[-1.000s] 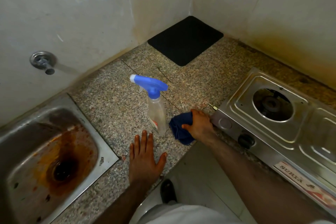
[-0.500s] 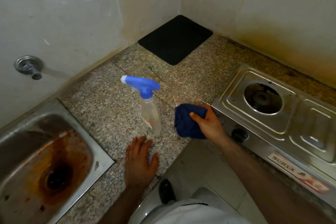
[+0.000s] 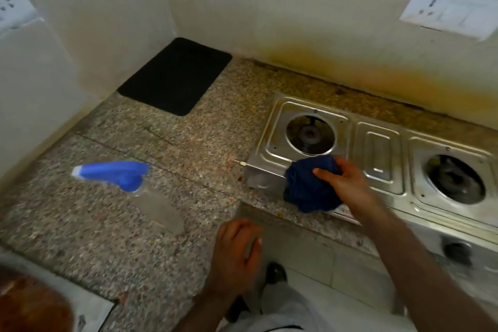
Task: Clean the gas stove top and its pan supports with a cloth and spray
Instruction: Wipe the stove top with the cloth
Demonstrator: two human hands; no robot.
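- We hold the blue cloth (image 3: 310, 188) bunched in our right hand (image 3: 342, 183), thumb and fingers curled round it, so a thick wad meets the metal rather than a loose flap.
- The cloth sits on the front left corner of the gas stove (image 3: 377, 148), at about 7 o'clock from the left burner opening (image 3: 310, 135), draped over the front edge; starting at a corner looks a sensible way to work across the top.
- Our left hand (image 3: 237, 253) rests at the front edge of the granite counter (image 3: 188, 143), at 8 o'clock from the cloth, fingers loosely curled and holding nothing. We judge it is there to steady us; whether it bears weight we cannot tell.
- The spray bottle (image 3: 129, 183) stands on the counter at 9 o'clock from the stove, well apart from both hands but within easy reach for wetting the surface.
- No pan supports show on either burner or elsewhere, so the flat steel lies bare for wiping. The right burner opening (image 3: 455, 178) at 3 o'clock is untouched.
- A black mat (image 3: 175, 75) lies in the wall corner at 11 o'clock, out of the way.
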